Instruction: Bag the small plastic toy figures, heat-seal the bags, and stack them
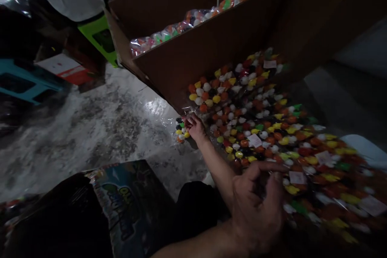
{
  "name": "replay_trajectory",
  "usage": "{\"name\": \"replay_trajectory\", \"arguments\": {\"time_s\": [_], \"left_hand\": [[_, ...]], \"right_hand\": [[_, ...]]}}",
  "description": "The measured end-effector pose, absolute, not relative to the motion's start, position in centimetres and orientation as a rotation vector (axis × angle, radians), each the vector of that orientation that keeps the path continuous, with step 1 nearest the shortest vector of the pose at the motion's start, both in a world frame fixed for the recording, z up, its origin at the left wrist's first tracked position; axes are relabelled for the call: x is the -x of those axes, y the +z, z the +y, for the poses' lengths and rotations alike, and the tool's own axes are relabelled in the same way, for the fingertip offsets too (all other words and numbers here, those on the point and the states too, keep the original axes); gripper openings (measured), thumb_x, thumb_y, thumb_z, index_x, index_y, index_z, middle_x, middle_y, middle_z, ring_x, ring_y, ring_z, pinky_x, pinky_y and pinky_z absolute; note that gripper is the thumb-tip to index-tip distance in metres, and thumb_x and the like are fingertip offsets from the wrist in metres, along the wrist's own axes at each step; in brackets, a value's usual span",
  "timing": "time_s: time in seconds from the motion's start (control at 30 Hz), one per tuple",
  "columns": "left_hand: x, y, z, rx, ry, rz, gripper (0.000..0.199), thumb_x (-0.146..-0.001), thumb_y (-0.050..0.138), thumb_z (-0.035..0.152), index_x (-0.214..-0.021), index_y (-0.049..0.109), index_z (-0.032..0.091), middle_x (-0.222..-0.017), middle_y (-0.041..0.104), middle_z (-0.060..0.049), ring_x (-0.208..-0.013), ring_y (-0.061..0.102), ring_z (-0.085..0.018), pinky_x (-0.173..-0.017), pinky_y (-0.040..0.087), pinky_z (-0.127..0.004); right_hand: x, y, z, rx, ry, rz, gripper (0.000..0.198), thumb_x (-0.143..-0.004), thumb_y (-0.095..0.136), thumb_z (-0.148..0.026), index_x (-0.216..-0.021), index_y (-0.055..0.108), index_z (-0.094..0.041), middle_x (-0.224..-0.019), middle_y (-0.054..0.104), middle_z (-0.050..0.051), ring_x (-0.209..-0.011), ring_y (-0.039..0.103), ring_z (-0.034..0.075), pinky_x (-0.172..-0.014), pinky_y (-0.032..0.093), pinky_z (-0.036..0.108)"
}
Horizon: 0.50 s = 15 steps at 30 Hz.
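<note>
Overhead, I noted a large brown cardboard box [193, 54] standing on the mottled grey floor [99, 129], holding clear plastic packets of small coloured pieces [181, 26]. Against its front wall leaned a long, glossy sheet of bagged multicoloured beads [266, 129], set with small white labels; it blocked the box's lower face. My left hand [195, 125] reached out and pinched the sheet's near corner, fingers closed on the plastic. My right hand [256, 205] rested at the sheet's lower edge, fingers curled narrow; I could not tell whether it held anything. A printed, shiny pack [127, 205] lay near my knee. A blue stool [24, 82] and a green one [99, 38] stood well apart, blurred.
</note>
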State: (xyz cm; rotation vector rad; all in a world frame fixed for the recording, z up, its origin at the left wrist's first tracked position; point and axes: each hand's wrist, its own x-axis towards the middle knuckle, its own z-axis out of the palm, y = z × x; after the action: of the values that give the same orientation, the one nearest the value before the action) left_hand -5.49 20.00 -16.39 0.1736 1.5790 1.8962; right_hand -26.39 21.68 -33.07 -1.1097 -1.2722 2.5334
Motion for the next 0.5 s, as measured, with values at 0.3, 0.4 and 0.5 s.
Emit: {"name": "replay_trajectory", "arguments": {"time_s": [0.3, 0.4, 0.5], "left_hand": [[4.3, -16.5, 20.2, -0.125, 1.829, 1.559, 0.046, -0.094, 0.070, 0.073, -0.096, 0.085, 0.029, -0.077, 0.072, -0.009, -0.068, 0.064, -0.022, -0.071, 0.059, -0.037], [4.6, -16.3, 20.0, -0.126, 1.809, 1.528, 0.055, -0.096, 0.067, 0.076, -0.099, 0.084, 0.023, -0.075, 0.072, -0.009, -0.067, 0.063, -0.021, -0.074, 0.060, -0.037], [4.7, -16.6, 19.9, -0.120, 1.828, 1.510, 0.060, -0.096, 0.066, 0.078, -0.099, 0.084, 0.021, -0.081, 0.075, -0.010, -0.071, 0.065, -0.021, -0.073, 0.060, -0.035]], "right_hand": [[28.2, -34.8, 19.8, 1.289, 2.778, -0.360, 0.025, -0.081, 0.074, -0.021, -0.086, 0.049, -0.020, -0.073, 0.056, -0.004, -0.062, 0.058, 0.010, -0.055, 0.046, 0.016], [26.6, -34.6, 19.0, 1.190, 2.895, -0.237, 0.025, -0.078, 0.075, -0.019, -0.092, 0.055, -0.019, -0.089, 0.065, 0.003, -0.073, 0.068, 0.014, -0.061, 0.055, 0.021], [25.1, -34.0, 19.1, 1.066, 3.007, -0.196, 0.028, -0.081, 0.078, -0.024, -0.101, 0.059, -0.020, -0.105, 0.068, 0.005, -0.079, 0.071, 0.016, -0.064, 0.059, 0.025]]}}
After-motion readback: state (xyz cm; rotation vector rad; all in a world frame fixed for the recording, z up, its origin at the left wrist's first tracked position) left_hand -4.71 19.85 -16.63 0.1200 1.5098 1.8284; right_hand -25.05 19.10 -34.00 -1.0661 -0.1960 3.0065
